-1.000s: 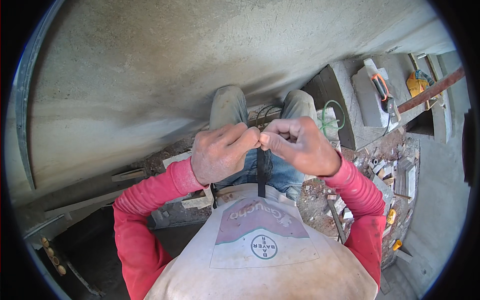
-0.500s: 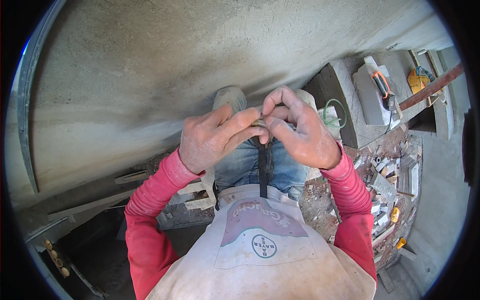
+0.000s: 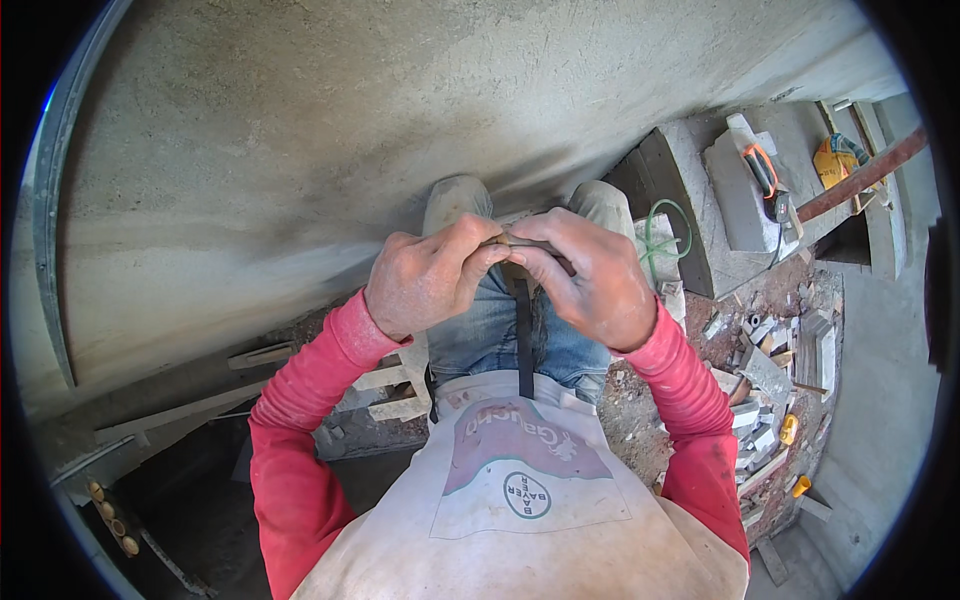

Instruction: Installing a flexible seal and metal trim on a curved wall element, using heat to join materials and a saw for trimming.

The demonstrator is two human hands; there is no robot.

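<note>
Over the jeans [image 3: 475,342]: a small brownish piece [image 3: 508,239], mostly covered by fingers, held between both hands.
Left hand [image 3: 425,277]: thumb and forefinger pinched on its left end.
Right hand [image 3: 598,272]: thumb and fingers closed on its right end.
Black strap [image 3: 525,345]: hangs just below the hands.
Concrete block [image 3: 733,205]: orange-and-black tool [image 3: 765,176] lying along its right edge.

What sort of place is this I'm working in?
Probably a building site or a room under renovation: there's a bare grey wall, scattered rubble with broken pieces, and an orange-and-black tool on a pale block.
</note>
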